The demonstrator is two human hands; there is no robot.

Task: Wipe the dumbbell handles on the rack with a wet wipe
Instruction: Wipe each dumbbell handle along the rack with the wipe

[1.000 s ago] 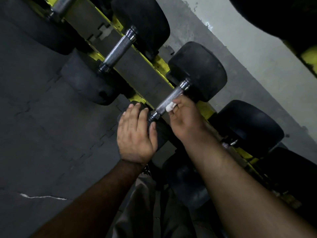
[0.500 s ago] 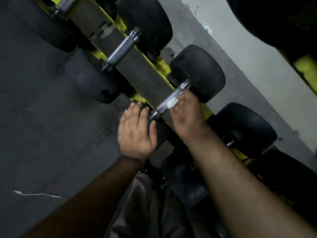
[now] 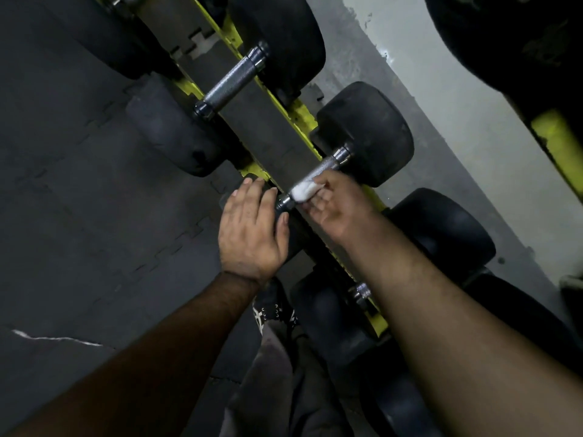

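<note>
Your right hand (image 3: 339, 206) pinches a white wipe (image 3: 303, 191) against the handle (image 3: 318, 175) of the middle dumbbell, fingers closed on the wipe. The wipe sits at the handle's near end, just beside the collar. That handle's long axis runs diagonally, from lower left by your hands up and right to the far head (image 3: 369, 134). Your left hand (image 3: 252, 228) lies flat on the near head, fingers straight and together, gripping nothing. The dumbbell rests across the yellow rack (image 3: 298, 113), which runs the other diagonal. A second handle (image 3: 232, 82) lies bare farther up the rack, parallel to the first. A third, nearer you, shows only a collar (image 3: 361, 291) beside your right forearm. Two more black heads (image 3: 441, 228) lie right of your forearm. Grey floor (image 3: 79, 216) spreads on the left.
</note>
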